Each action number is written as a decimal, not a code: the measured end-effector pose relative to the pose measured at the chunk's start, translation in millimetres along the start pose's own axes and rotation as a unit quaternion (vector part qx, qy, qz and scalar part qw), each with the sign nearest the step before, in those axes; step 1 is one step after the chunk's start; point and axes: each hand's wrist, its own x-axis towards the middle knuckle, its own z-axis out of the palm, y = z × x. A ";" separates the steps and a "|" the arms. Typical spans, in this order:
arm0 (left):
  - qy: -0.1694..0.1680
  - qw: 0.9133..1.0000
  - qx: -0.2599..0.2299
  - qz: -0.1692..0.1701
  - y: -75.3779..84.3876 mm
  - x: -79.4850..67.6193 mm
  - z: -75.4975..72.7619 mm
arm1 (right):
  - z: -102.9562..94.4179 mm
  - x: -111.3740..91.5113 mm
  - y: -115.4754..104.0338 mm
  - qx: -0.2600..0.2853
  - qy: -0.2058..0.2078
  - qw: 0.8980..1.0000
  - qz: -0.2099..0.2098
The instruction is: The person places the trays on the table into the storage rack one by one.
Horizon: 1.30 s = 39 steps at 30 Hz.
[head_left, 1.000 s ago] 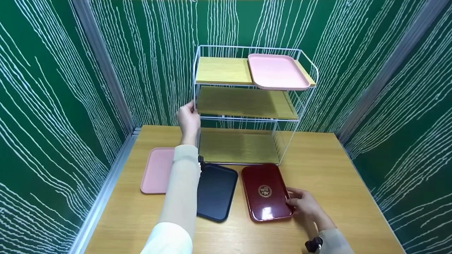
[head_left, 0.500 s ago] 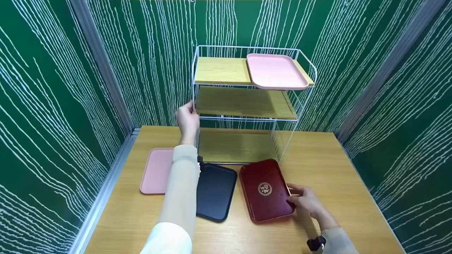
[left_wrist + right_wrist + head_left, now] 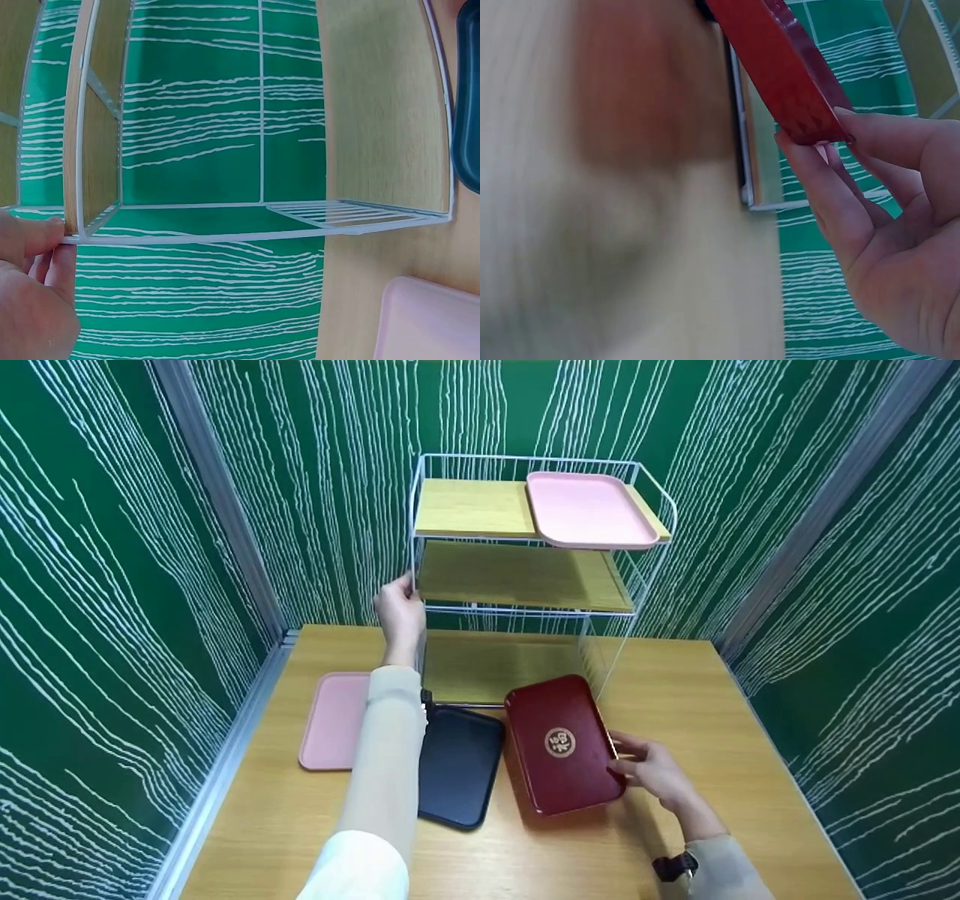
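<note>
My left hand (image 3: 400,611) grips the left side of a white wire rack (image 3: 530,613) at its middle shelf; in the left wrist view thumb and fingers (image 3: 34,259) pinch the post at the shelf edge. My right hand (image 3: 656,776) pinches the right edge of a dark red tray (image 3: 566,776) with a round gold emblem. The tray is tilted and raised off the table, its shadow showing beneath. In the right wrist view, the red tray (image 3: 780,67) stands between thumb and fingers. A pink tray (image 3: 592,511) rests on the rack's top shelf at the right.
On the wooden table (image 3: 675,705), a black tray (image 3: 461,769) lies in front of the rack, left of the red one. Another pink tray (image 3: 335,720) lies farther left, partly hidden by my left arm. Green walls with white streaks enclose the table.
My right hand has lifted the red tray off the table and moved it slightly toward the rack, tilting it. My left hand stays on the rack.
</note>
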 end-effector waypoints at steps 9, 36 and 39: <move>0.001 1.000 0.003 0.009 -0.8 0.6 0.7 | 3.3 1.7 -28.0 0.012 -0.009 1.000 -0.013; -0.013 1.000 -0.002 -0.010 1.6 -1.2 -1.2 | 10.8 -4.9 -105.0 0.041 -0.020 0.998 -0.046; -0.017 1.000 -0.006 -0.019 1.5 -0.4 -2.0 | 12.0 -4.7 -113.0 0.041 -0.025 0.998 -0.049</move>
